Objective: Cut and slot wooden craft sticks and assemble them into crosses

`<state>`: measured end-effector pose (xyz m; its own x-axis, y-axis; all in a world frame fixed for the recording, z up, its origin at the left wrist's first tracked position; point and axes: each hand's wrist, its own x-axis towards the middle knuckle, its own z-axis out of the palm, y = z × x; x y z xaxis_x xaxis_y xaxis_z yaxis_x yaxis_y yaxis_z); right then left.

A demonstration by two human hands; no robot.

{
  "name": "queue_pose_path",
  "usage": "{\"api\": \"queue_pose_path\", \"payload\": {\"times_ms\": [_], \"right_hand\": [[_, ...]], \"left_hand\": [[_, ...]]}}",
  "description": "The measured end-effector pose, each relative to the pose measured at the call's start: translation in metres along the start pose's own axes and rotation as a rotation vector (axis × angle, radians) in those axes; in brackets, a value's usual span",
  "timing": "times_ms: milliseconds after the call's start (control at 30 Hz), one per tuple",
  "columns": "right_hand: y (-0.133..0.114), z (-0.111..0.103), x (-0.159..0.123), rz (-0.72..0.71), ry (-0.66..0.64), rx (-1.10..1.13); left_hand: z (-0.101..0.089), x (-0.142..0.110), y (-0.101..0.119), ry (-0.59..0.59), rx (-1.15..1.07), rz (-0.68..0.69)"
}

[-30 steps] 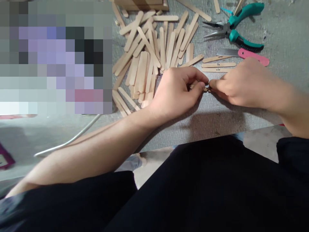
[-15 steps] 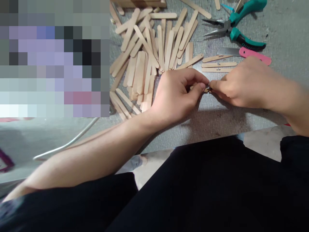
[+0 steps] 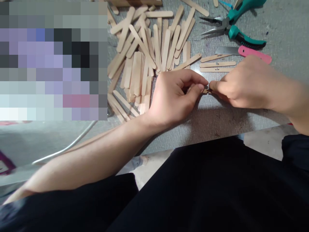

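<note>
My left hand [image 3: 177,93] is closed, thumb and forefinger pinching a wooden craft stick [image 3: 205,91] low over the table. Most of that stick is hidden under the fingers. Against its right part, my right hand [image 3: 238,85] is closed too, with a small dark pointed tip [image 3: 209,90] showing at its fingertips. What this tip belongs to is covered by the hand. Just beyond the fingers lie several craft sticks [image 3: 218,64] side by side, with small dark marks near their middles. A pink-handled knife [image 3: 253,54] lies behind my right hand.
Many loose craft sticks [image 3: 137,74] are heaped left of and beyond my left hand. Long-nose pliers [image 3: 225,25] with teal handles lie at the back right. A white cable [image 3: 70,146] runs by my left forearm. The table's near edge [image 3: 193,143] is close to my lap.
The view has shifted slightly, so the table things appear a little further left. Both hands keep nearly the same pose at the stick.
</note>
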<state>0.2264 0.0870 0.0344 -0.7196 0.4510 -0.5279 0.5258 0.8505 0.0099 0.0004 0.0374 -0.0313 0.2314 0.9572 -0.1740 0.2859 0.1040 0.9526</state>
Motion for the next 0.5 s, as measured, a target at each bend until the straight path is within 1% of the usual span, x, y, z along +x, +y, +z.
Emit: {"api": "queue_pose_path", "payload": {"times_ms": [100, 333, 500], "right_hand": [[0.0011, 0.0017, -0.0004, 0.0, 0.035, 0.07], [0.0007, -0.0003, 0.0, -0.018, 0.041, 0.0], [0.0015, 0.0017, -0.0018, -0.017, 0.058, 0.067]], "left_hand": [[-0.0005, -0.0002, -0.001, -0.001, -0.005, 0.013], [0.0001, -0.0014, 0.001, 0.007, -0.028, -0.007], [-0.0001, -0.002, 0.0027, 0.008, -0.008, 0.022]]}}
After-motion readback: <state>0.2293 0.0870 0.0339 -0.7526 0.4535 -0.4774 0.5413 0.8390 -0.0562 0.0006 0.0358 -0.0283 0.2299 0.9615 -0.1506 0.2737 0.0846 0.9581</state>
